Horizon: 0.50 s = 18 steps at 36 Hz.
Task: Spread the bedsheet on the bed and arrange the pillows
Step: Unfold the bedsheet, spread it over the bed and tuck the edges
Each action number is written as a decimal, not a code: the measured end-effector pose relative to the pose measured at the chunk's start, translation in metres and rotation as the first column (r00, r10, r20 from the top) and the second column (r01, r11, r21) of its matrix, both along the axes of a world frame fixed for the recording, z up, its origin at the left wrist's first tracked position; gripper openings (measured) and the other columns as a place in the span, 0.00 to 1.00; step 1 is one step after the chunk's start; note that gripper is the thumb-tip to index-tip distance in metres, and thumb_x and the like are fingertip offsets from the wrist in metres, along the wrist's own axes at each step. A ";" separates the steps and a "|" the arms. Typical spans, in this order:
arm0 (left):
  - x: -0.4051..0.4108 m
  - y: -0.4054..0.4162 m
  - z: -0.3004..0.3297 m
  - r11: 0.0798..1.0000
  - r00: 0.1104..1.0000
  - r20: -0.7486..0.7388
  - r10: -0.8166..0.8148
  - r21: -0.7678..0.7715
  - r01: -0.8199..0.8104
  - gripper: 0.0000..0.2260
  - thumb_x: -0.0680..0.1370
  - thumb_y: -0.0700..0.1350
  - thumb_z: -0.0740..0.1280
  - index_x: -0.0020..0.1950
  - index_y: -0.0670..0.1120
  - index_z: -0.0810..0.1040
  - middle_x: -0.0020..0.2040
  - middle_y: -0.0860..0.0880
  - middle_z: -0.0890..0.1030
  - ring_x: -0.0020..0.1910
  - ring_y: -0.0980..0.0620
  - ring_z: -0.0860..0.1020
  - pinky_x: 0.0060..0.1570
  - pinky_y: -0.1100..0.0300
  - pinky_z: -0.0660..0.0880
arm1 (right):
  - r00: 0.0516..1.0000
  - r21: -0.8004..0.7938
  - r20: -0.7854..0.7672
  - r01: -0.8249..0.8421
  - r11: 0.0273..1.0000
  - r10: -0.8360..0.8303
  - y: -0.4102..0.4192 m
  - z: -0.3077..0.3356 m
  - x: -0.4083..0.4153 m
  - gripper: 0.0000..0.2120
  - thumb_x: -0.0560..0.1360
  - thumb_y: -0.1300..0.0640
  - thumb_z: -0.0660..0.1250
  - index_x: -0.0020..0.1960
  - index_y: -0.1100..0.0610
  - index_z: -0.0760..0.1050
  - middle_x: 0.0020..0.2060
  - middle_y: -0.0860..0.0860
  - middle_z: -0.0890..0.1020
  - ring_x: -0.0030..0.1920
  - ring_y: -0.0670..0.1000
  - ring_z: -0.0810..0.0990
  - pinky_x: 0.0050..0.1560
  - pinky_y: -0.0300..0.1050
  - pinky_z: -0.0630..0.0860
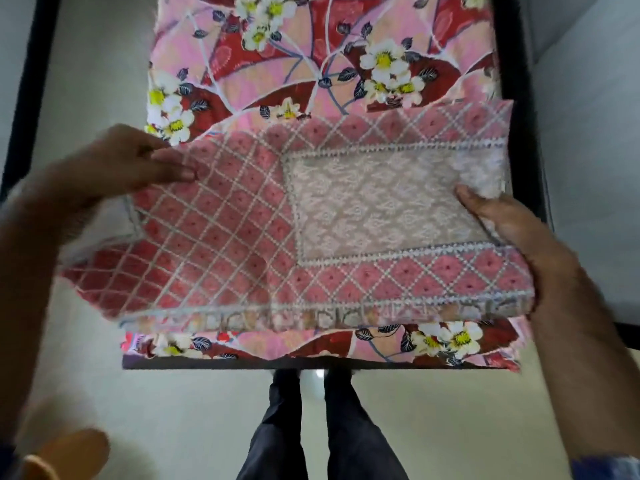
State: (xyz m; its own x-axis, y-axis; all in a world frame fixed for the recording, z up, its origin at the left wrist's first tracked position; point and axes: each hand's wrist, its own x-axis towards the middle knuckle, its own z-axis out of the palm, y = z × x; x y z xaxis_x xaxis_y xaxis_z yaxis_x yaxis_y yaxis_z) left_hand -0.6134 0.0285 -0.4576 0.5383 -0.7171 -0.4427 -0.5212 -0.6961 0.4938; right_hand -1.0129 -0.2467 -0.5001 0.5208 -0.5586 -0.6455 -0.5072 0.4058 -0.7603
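Note:
A folded bedsheet [242, 233] in pink and red with a white diamond grid and a pale lace-patterned panel lies at the near end of the bed. Under it the bed [311, 64] carries a pink and red floral cover with white flowers. My left hand [138, 161] pinches the folded sheet's far left edge, lifting that side slightly. My right hand [519, 237] grips the sheet's right edge, thumb on top. No pillows are in view.
The bed has a dark frame [516, 98] along its sides and foot. Pale floor [173, 403] surrounds it. My legs in dark trousers [311, 427] stand at the foot. A tan object [69, 452] sits on the floor at the lower left.

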 end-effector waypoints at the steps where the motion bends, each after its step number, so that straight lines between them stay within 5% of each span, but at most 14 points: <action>1: 0.007 0.000 -0.011 0.998 0.992 0.114 -0.044 0.047 0.039 0.25 0.61 0.72 0.74 0.34 0.49 0.80 0.26 0.48 0.74 0.25 0.58 0.70 0.31 0.64 0.70 | 1.000 -0.002 -0.009 0.017 1.000 -0.017 0.003 -0.009 0.001 0.34 0.58 0.35 0.81 0.56 0.52 0.79 0.47 0.44 0.86 0.46 0.47 0.85 0.42 0.34 0.79; 3: 0.003 -0.005 -0.049 0.990 0.937 0.325 -0.124 0.102 0.096 0.28 0.65 0.76 0.66 0.36 0.50 0.75 0.30 0.45 0.77 0.32 0.45 0.76 0.39 0.53 0.77 | 0.999 -0.040 -0.023 0.032 0.999 -0.033 0.010 -0.038 -0.001 0.22 0.68 0.45 0.76 0.58 0.52 0.78 0.52 0.42 0.85 0.45 0.44 0.83 0.44 0.32 0.78; 5: -0.019 -0.008 -0.094 0.968 0.845 0.475 -0.244 0.178 0.180 0.18 0.76 0.64 0.66 0.45 0.50 0.78 0.43 0.40 0.82 0.43 0.39 0.82 0.52 0.43 0.76 | 0.989 -0.169 -0.147 -0.022 0.985 -0.003 0.012 -0.085 -0.010 0.15 0.72 0.53 0.75 0.58 0.52 0.80 0.57 0.49 0.85 0.52 0.48 0.84 0.57 0.44 0.80; 7: -0.043 0.002 -0.144 0.920 0.754 0.535 -0.382 0.296 0.257 0.17 0.78 0.54 0.68 0.61 0.45 0.76 0.57 0.39 0.81 0.55 0.38 0.81 0.63 0.37 0.69 | 0.890 -0.311 -0.443 -0.268 0.912 0.111 0.012 -0.139 -0.026 0.15 0.77 0.60 0.71 0.63 0.56 0.77 0.62 0.57 0.81 0.59 0.60 0.81 0.61 0.55 0.77; 11: -0.081 0.049 -0.227 0.867 0.850 0.332 -0.410 0.430 0.250 0.38 0.73 0.59 0.73 0.78 0.48 0.62 0.77 0.43 0.66 0.73 0.40 0.68 0.70 0.29 0.60 | 0.772 -0.455 -0.596 -0.552 0.699 0.221 0.043 -0.191 -0.027 0.25 0.72 0.60 0.69 0.69 0.60 0.70 0.62 0.63 0.75 0.63 0.64 0.74 0.60 0.57 0.74; 14: -0.101 0.070 -0.246 0.903 0.902 0.284 -0.325 0.378 0.207 0.38 0.78 0.58 0.68 0.82 0.49 0.53 0.82 0.46 0.54 0.79 0.41 0.58 0.70 0.31 0.62 | 0.690 -0.537 -0.682 -0.698 0.473 0.244 0.070 -0.198 -0.010 0.28 0.72 0.60 0.70 0.71 0.56 0.69 0.71 0.65 0.67 0.70 0.66 0.67 0.66 0.62 0.71; 18: -0.083 0.071 -0.242 0.894 0.889 0.272 -0.368 0.365 0.258 0.40 0.76 0.57 0.71 0.82 0.50 0.53 0.82 0.46 0.55 0.79 0.39 0.59 0.70 0.31 0.65 | 0.589 -0.529 -0.759 -0.806 0.264 0.277 0.077 -0.200 0.017 0.29 0.72 0.57 0.70 0.72 0.55 0.67 0.78 0.61 0.59 0.78 0.66 0.56 0.75 0.70 0.53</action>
State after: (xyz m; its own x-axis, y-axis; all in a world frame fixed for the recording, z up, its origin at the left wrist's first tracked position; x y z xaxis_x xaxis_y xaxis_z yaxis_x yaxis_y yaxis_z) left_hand -0.6963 0.0993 -0.6996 0.4609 -0.7266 -0.5096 -0.8295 -0.5568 0.0438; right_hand -0.9954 -0.1694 -0.7001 0.7225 -0.5994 -0.3447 -0.6668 -0.7359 -0.1178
